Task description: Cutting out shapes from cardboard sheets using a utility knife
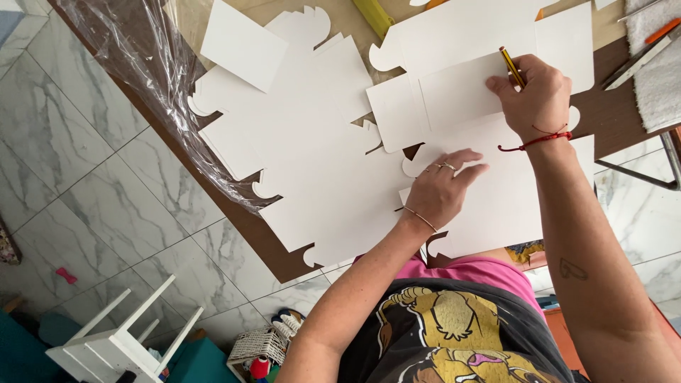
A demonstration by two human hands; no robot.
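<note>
On the marble floor [106, 206], far left of the brown worktop [277, 259] and below it in the picture, stands a white stool [117, 340] tipped on its side. Right of the stool, a small woven basket [257, 346] sits by the worktop's lower corner; it holds thread spools, one of them red, though the rest of its contents is too small to tell. Clear plastic film [152, 78] drapes over the worktop's left edge.

A spread of white die-cut card blanks [312, 156], with scalloped tabs, covers the middle of the worktop, and a plain white rectangle [243, 44] lies on the blanks near their upper left. Toward the right end of the worktop another white card sheet [496, 206] lies under both hands, with a smaller card template [454, 96] resting on it.

The left hand [441, 190] presses flat on that sheet, fingers [464, 164] stretched out and loose, holding nothing, rings and a thin bracelet on it. Right of it, and further up the worktop, the right hand [535, 96] has its fingers closed around a yellow pencil [511, 66], whose lower end is hidden under the fingers at the template's edge; a red cord circles the wrist.

At the worktop's far right a light towel [656, 71] carries a long metal tool with an orange grip [649, 50].
</note>
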